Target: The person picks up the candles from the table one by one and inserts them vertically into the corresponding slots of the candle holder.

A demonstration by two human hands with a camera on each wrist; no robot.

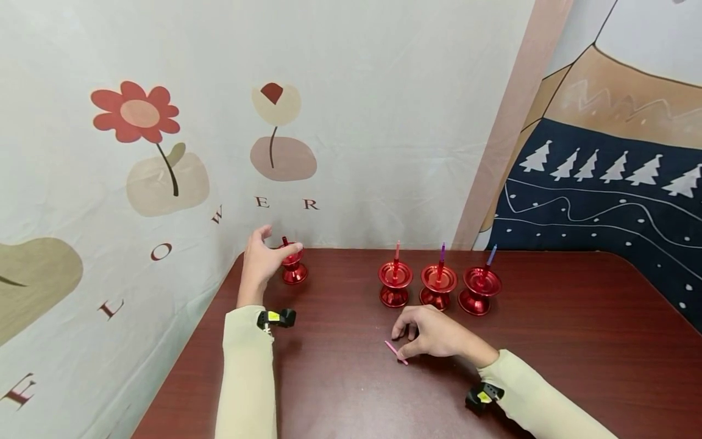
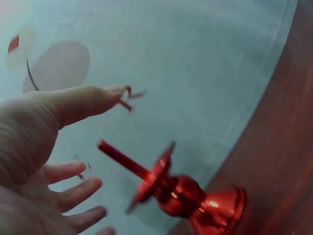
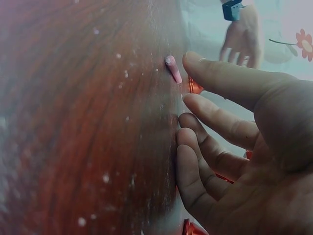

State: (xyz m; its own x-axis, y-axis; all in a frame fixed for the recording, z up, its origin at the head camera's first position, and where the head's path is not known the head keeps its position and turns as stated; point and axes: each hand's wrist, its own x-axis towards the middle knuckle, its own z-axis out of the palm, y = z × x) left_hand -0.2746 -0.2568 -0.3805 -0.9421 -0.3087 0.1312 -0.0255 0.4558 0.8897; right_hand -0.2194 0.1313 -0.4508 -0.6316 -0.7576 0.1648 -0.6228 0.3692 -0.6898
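My left hand [image 1: 259,261] is spread beside a shiny red candle holder [image 1: 295,272] at the back left of the table. In the left wrist view, the thumb extends above the holder's bare red stem [image 2: 124,160], apart from it, and the other fingers are below. A thin pink candle [image 1: 390,347] lies on the tabletop in front of my right hand [image 1: 437,330]. The right thumb tip is right at that candle; the right wrist view has the pink candle [image 3: 174,69] just beyond the thumb, with the bent fingers resting near the table surface and nothing between them.
Three more red holders [image 1: 394,295] stand in a row behind my right hand. They carry an orange-pink candle [image 1: 397,251], a purple candle [image 1: 442,253] and a blue candle [image 1: 491,255]. A printed fabric wall [image 1: 378,152] rises along the dark wooden table's [image 1: 340,317] back edge.
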